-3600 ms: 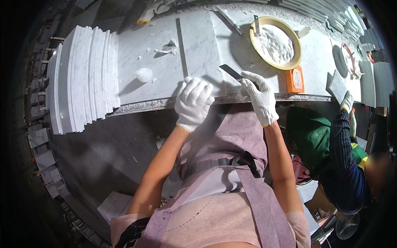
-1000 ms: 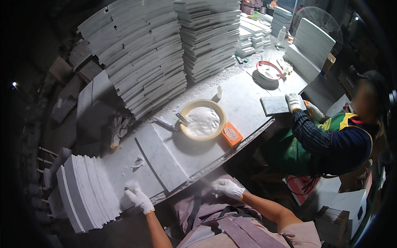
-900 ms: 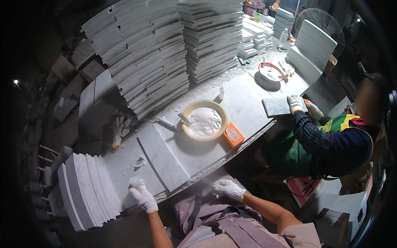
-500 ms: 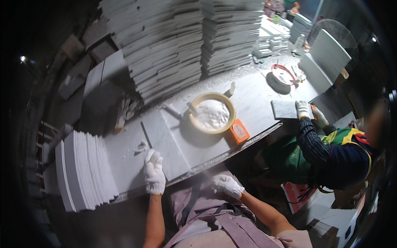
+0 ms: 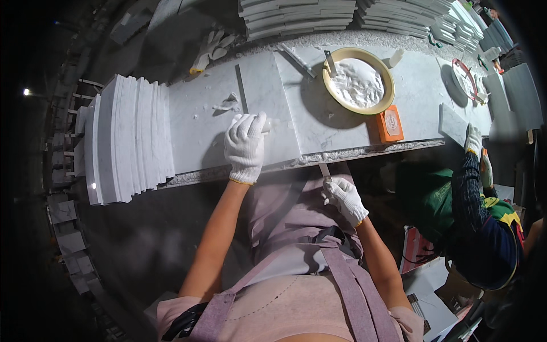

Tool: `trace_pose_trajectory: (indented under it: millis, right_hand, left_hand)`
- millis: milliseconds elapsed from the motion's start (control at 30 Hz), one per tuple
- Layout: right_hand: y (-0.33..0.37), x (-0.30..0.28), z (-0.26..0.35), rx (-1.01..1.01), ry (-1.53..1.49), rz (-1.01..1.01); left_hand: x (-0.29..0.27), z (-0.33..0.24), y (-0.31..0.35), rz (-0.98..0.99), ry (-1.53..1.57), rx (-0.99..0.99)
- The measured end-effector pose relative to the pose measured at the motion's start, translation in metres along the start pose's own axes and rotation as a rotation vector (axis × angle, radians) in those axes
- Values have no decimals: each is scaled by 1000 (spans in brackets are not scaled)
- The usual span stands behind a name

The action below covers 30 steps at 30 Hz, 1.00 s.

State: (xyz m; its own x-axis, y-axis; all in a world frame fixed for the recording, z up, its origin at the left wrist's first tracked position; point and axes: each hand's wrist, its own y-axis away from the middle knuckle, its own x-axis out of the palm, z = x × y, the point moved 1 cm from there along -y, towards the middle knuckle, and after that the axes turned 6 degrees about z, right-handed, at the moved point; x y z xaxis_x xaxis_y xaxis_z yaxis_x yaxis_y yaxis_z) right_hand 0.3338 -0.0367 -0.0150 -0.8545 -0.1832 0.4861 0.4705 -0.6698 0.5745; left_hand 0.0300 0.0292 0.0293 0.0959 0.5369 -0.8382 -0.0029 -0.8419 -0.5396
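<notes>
My left hand, in a white knit glove, is over the near part of a pale marble slab. Its fingers curl round a small whitish object, mostly hidden by the glove. Below the table edge, in front of my apron, my gloved right hand is closed on a narrow flat blade pointing up toward the table. A dark narrow strip and a crumpled white scrap lie just beyond my left hand.
A yellow bowl of white paste, a tool standing in it, sits beside an orange box. Upright slabs line the left; stacked slabs stand behind. At right, a co-worker's gloved hand holds a tile.
My view has shifted, so the table sits higher in it. Beside my left fingers the whitish object now shows, and the blade stands out from my right hand. The co-worker's tile is turned differently.
</notes>
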Motion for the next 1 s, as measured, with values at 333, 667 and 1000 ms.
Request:
trace_pose_trajectory:
  millis: [333, 667, 1000]
  right_hand:
    - [-3, -8, -5, 39, -78, 28]
    - [-5, -11, -8, 40, -27, 15]
    - [0, -4, 3, 53, 1, 9]
  left_hand:
    - [5, 2, -2, -63, -70, 125]
    - [2, 1, -7, -67, -76, 152]
    - [-4, -3, -9, -66, -106, 173]
